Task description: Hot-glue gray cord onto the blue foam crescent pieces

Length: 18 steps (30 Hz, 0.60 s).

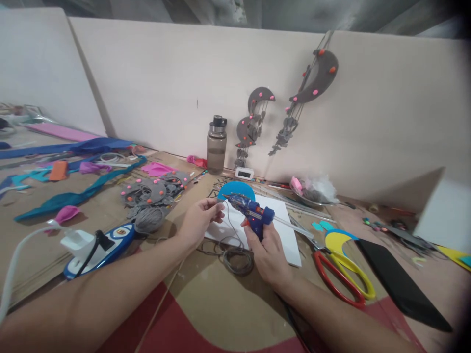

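My right hand (270,257) is wrapped round the handle of a blue hot glue gun (253,211), a clear glue stick jutting from its back. The nozzle points left toward my left hand (202,218), whose thumb and fingers pinch a thin grey cord (230,218). From there the cord drops to a loose coil (237,260) on the cardboard. Behind the gun a blue round piece (235,190) rests on white sheets (290,245). The tip of the nozzle is close to the pinched cord; whether they touch I cannot tell.
Red-and-yellow scissors (340,274) and a black flat case (401,284) lie on the right. At left are a blue power strip (119,242), a grey yarn ball (150,219) and felt scraps (77,193). A bottle (216,149) stands by the wall, where grey crescent hangings (320,78) hang.
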Available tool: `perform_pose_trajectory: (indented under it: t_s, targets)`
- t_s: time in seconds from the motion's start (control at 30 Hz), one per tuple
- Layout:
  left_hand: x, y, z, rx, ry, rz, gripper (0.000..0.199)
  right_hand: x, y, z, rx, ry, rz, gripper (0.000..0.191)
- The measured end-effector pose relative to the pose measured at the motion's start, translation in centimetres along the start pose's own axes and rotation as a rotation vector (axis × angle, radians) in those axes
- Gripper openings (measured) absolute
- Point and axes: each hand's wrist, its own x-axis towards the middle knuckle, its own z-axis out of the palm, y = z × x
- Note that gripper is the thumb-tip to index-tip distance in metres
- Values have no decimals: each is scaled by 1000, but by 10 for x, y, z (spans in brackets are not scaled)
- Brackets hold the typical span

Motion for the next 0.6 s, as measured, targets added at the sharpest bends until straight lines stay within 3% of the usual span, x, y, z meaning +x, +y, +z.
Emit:
perform_pose_trajectory:
  t_s: [0.2,0.6]
  targets:
    - [-1,0,3,73,29,30,26,-5,8,3,-14,-31,-21,33]
    - [-3,2,2,205,32,90,26,-2,-9,3,-34,-49,40,33]
